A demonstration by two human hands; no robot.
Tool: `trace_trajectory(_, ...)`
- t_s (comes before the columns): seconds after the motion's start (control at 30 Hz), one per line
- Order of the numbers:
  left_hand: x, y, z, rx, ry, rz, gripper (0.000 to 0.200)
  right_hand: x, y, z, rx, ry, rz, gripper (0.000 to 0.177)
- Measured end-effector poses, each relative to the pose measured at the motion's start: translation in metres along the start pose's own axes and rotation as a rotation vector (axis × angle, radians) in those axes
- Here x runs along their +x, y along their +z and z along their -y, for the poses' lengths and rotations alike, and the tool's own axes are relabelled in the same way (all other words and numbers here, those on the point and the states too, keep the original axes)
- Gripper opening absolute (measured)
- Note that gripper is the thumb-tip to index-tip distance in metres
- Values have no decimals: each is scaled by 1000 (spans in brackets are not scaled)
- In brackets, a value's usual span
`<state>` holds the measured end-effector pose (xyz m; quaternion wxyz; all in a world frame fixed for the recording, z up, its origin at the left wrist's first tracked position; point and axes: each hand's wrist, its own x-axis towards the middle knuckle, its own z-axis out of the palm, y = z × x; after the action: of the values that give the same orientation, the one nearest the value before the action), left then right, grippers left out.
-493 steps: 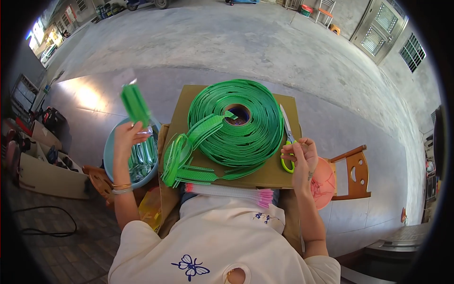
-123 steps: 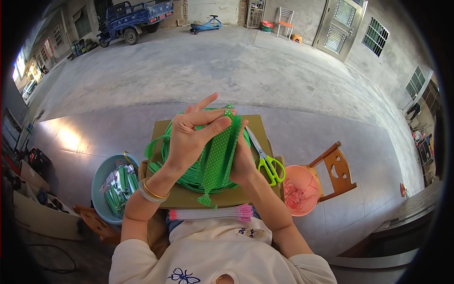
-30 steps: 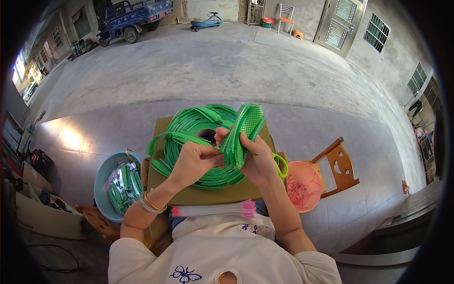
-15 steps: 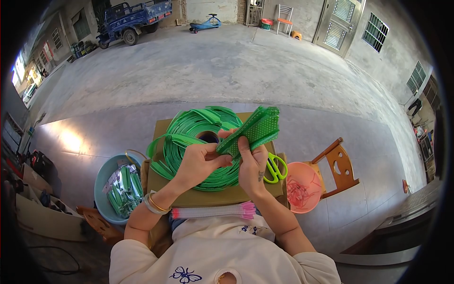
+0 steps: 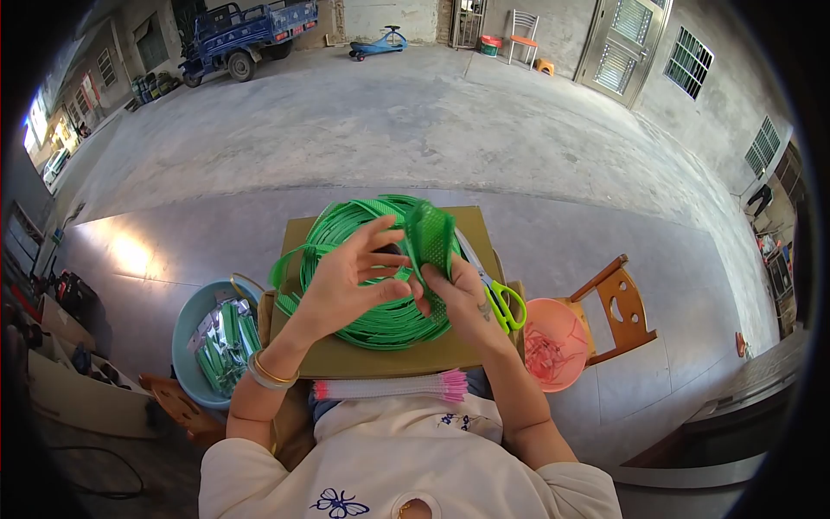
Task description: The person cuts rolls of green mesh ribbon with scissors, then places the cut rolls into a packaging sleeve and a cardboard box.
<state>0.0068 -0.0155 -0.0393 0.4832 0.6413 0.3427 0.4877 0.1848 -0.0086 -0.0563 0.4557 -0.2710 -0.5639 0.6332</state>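
My right hand (image 5: 458, 294) grips a folded bunch of green dotted ribbon (image 5: 430, 233), held up over the box. Just left of it, my left hand (image 5: 359, 275) has its fingers spread and holds nothing. Beneath both hands lies a big coil of green ribbon (image 5: 346, 251) on a brown cardboard box (image 5: 380, 356). Scissors with yellow-green handles (image 5: 507, 307) rest on the box's right side, their blades partly behind my right hand. A bundle of thin clear sticks with pink ends (image 5: 389, 387) lies across my lap, at the box's near edge.
To the left, a blue basin (image 5: 186, 346) holds packaged green pieces. On the right a pink basin (image 5: 571, 381) with pink strips stands beside a small wooden chair (image 5: 624, 303). Farther off are a blue truck (image 5: 251, 35) and a blue ride-on toy (image 5: 379, 45).
My left hand has let go of the ribbon bunch and spread its fingers. My right hand has turned the bunch more upright and moved it slightly left, showing more of the scissors.
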Motion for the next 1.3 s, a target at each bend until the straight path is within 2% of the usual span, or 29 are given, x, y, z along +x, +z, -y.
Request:
trace_trajectory(0.1, 10, -7, -11, -65, 4, -88, 43, -5, 3, 0, -125, 121, 125, 17)
trace_trajectory(0.2, 14, -11, -18, 230, -43, -89, 26, -6, 7, -2, -162, 121, 176, 13)
trace_trajectory(0.3, 13, -8, -7, 274, 52, -222, 15, -7, 11, -9, -66, 118, 147, 18)
trace_trajectory(0.4, 11, -5, 0, 380, 89, -278, 18, -4, 7, -12, -131, 216, 125, 25)
trace_trajectory(0.5, 0, 4, -1, 291, -85, -251, 22, 0, 3, -18, -161, 186, -90, 28)
trace_trajectory(0.6, -32, 10, 37, 608, 5, 25, 28, 0, -17, -8, 81, 167, -177, 29)
trace_trajectory(0.67, -56, 16, 54, 776, -66, 516, 32, -1, -18, -1, 120, 105, -156, 28)
trace_trajectory(0.73, -83, 29, 76, 784, -82, 622, 26, -3, -17, 1, 128, 81, -139, 28)
trace_trajectory(0.83, -101, 35, 93, 830, 48, 587, 25, -2, -13, -2, 105, 91, -111, 29)
trace_trajectory(1.03, -104, 41, 95, 1018, -98, 671, 27, -3, -13, -4, 113, 71, -73, 28)
trace_trajectory(1.13, -105, 42, 100, 1041, -97, 618, 20, -3, -13, -4, 117, 77, -68, 26)
trace_trajectory(1.3, -100, 37, 91, 880, -162, 443, 11, -3, -13, -5, 106, 76, -69, 26)
